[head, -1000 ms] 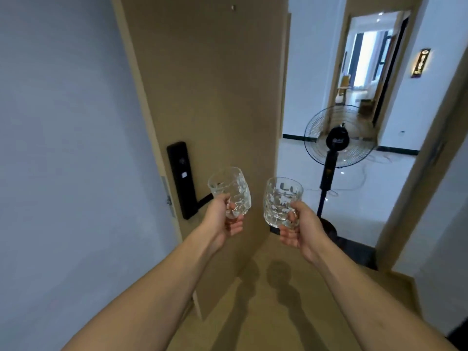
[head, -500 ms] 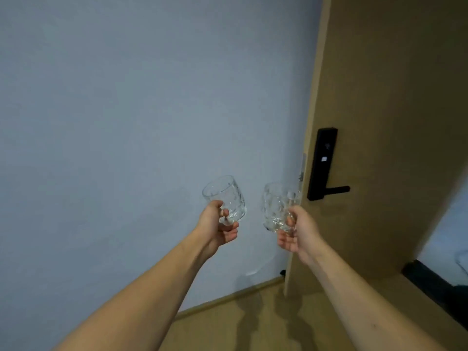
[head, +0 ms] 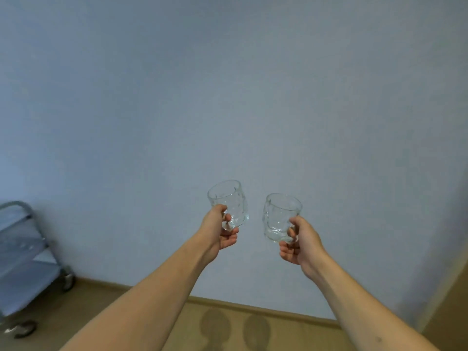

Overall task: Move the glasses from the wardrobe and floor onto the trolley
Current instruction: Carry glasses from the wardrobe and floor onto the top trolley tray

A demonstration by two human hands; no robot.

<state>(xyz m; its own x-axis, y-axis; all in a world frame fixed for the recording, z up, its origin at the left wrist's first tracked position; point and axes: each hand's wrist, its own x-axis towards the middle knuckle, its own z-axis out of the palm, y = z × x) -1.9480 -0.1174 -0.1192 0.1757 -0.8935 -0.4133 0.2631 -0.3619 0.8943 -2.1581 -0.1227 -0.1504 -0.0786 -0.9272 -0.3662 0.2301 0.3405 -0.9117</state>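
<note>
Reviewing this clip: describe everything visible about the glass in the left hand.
The left glass is a clear, empty mug-like tumbler with a dimpled, faceted body and a thick base. It is held up in front of the pale blue wall, tilted so its open rim leans to the left. The left hand holds its lower part, thumb against the near side and fingers curled beneath the base. It is clear of the other glass, which the right hand holds.
</note>
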